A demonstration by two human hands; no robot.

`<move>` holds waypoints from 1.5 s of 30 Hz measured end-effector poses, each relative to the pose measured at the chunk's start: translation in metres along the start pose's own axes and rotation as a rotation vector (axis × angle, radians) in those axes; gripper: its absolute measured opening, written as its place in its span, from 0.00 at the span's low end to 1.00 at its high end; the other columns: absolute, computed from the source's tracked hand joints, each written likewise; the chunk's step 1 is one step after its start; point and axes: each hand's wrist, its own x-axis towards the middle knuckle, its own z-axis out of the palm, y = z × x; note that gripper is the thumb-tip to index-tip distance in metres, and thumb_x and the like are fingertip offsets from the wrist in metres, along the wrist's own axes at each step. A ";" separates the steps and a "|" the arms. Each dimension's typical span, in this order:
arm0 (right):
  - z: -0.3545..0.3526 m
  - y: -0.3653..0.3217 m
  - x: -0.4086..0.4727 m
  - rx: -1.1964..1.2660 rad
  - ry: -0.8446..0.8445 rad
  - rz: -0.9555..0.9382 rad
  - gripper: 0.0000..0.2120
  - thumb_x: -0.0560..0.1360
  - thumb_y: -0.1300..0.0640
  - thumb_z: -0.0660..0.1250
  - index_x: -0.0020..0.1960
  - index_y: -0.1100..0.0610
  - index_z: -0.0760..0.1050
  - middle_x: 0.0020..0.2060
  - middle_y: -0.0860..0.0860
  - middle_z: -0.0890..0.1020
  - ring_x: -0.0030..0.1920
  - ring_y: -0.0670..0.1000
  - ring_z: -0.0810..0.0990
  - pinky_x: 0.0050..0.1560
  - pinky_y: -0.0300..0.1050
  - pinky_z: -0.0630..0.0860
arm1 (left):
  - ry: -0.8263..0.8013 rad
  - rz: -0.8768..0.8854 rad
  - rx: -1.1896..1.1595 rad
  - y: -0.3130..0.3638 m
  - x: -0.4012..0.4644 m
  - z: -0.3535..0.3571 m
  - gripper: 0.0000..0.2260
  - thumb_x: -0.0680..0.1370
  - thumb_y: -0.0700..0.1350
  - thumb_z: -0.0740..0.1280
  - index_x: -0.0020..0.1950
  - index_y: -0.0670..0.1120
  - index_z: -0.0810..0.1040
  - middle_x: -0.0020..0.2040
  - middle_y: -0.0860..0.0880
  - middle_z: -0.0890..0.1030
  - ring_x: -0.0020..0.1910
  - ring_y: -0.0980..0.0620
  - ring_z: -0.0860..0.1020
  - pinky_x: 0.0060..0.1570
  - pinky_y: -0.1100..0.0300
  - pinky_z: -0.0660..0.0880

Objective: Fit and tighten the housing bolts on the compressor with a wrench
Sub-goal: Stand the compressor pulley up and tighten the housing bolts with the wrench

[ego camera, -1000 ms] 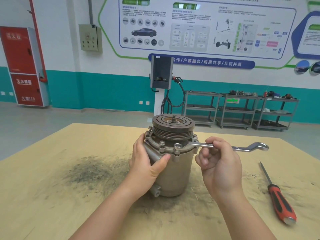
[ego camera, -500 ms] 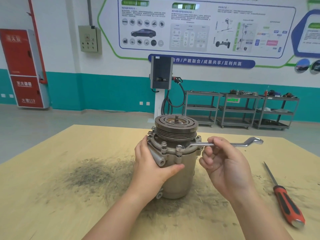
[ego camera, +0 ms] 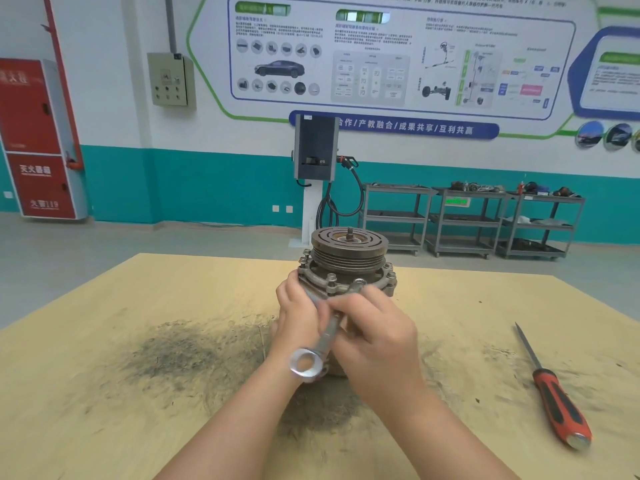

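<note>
**Wrench on the compressor flange**

Metal compressor [ego camera: 346,268], ribbed round pulley on top, stands upright mid-table [ego camera: 104,341] on scuffed, soot-smudged board. Left hand [ego camera: 298,317] wraps its left side. Right hand [ego camera: 374,334], in front, fingers curled round shiny steel wrench [ego camera: 325,337]; far end at a flange bolt [ego camera: 360,282], blurred, partly hidden. Ring end points toward camera. Red-black screwdriver [ego camera: 554,400] lies well right of compressor.

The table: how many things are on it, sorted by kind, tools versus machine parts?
Hand tools: 2, the wrench and the red-handled screwdriver
Machine parts: 1, the compressor
Total: 3
</note>
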 end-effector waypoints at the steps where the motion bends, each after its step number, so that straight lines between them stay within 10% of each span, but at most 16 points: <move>1: 0.005 -0.002 0.007 -0.058 -0.052 -0.017 0.05 0.70 0.63 0.71 0.36 0.60 0.79 0.28 0.51 0.70 0.28 0.49 0.67 0.26 0.39 0.65 | -0.024 0.014 0.084 0.000 0.002 0.000 0.29 0.78 0.46 0.66 0.77 0.45 0.59 0.74 0.43 0.63 0.69 0.42 0.68 0.68 0.47 0.67; 8: 0.027 0.009 0.034 -0.385 -0.161 -0.130 0.05 0.64 0.56 0.76 0.33 0.55 0.81 0.24 0.50 0.71 0.23 0.51 0.72 0.21 0.39 0.68 | 0.013 -0.001 0.620 0.005 0.008 0.013 0.22 0.82 0.52 0.55 0.75 0.50 0.57 0.72 0.50 0.63 0.73 0.52 0.63 0.66 0.51 0.65; 12: 0.003 0.036 0.038 -0.156 0.056 -0.224 0.17 0.82 0.55 0.61 0.42 0.63 0.82 0.27 0.49 0.76 0.27 0.49 0.73 0.27 0.40 0.71 | 0.080 -0.062 0.514 0.013 0.011 0.023 0.33 0.77 0.59 0.59 0.76 0.46 0.52 0.72 0.48 0.62 0.73 0.49 0.65 0.66 0.46 0.63; 16: -0.019 0.048 0.051 0.344 0.288 0.462 0.16 0.81 0.56 0.59 0.37 0.50 0.79 0.24 0.46 0.76 0.26 0.43 0.75 0.30 0.34 0.72 | -0.075 -0.133 0.521 0.018 0.021 0.010 0.52 0.69 0.73 0.67 0.78 0.46 0.44 0.76 0.48 0.58 0.75 0.47 0.63 0.69 0.46 0.61; 20: -0.026 0.071 0.062 0.781 0.325 1.107 0.12 0.78 0.65 0.58 0.38 0.62 0.75 0.22 0.51 0.74 0.23 0.48 0.71 0.21 0.37 0.68 | -0.303 -0.190 0.391 0.022 0.036 -0.012 0.50 0.67 0.70 0.72 0.75 0.47 0.50 0.73 0.47 0.62 0.70 0.46 0.68 0.69 0.46 0.68; 29: -0.033 0.100 0.053 0.891 0.280 1.272 0.09 0.75 0.65 0.55 0.38 0.62 0.72 0.24 0.52 0.69 0.23 0.49 0.66 0.23 0.38 0.58 | -0.256 -0.119 0.416 0.020 0.048 -0.023 0.37 0.65 0.70 0.74 0.62 0.48 0.67 0.50 0.55 0.77 0.48 0.55 0.78 0.36 0.61 0.72; 37: -0.028 0.097 0.034 0.791 0.358 0.873 0.26 0.73 0.72 0.53 0.24 0.53 0.76 0.29 0.49 0.76 0.29 0.49 0.70 0.26 0.38 0.65 | -0.202 -0.060 0.494 0.020 0.045 -0.018 0.33 0.67 0.69 0.72 0.59 0.47 0.68 0.46 0.55 0.76 0.42 0.59 0.76 0.33 0.63 0.71; 45: -0.014 0.065 0.011 0.294 0.137 0.140 0.07 0.71 0.63 0.60 0.42 0.55 0.75 0.34 0.49 0.78 0.33 0.47 0.76 0.33 0.41 0.74 | -0.179 -0.054 0.504 0.023 0.041 -0.016 0.35 0.68 0.69 0.72 0.61 0.46 0.67 0.46 0.55 0.76 0.42 0.59 0.76 0.31 0.63 0.70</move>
